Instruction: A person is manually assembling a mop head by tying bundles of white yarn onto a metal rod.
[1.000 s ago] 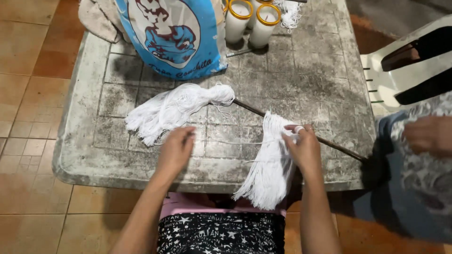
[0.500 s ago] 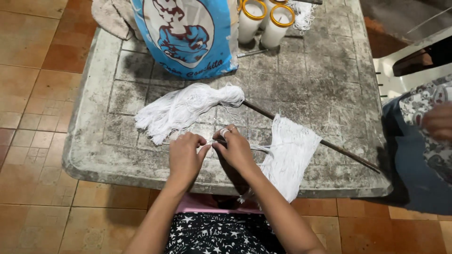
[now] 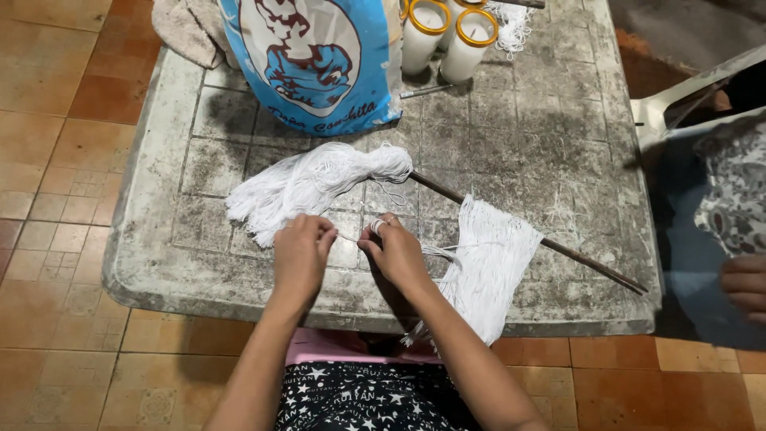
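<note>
Two bare hands meet near six o'clock on a worn, mottled grey table [image 3: 558, 104] moulded in a tile pattern. Her left hand [image 3: 302, 254] and right hand [image 3: 396, 254] face each other, fingers curled narrow and pinching a single thin white strand [image 3: 349, 238] stretched taut between them. At about eleven o'clock from the hands lies a loose bundle of white string [image 3: 315, 185], soft and frayed at its lower end. A thin dark stick [image 3: 586, 262] runs diagonally from that bundle toward four o'clock, and a fringe of white strings [image 3: 488, 267] hangs from it over the table edge, just beside the right hand. At twelve o'clock stands a glossy blue-and-white plastic bag [image 3: 315, 60], with two white candles in yellow-rimmed glasses [image 3: 447, 36] at one o'clock. Another person's hand [image 3: 746, 283] shows at three o'clock.
</note>
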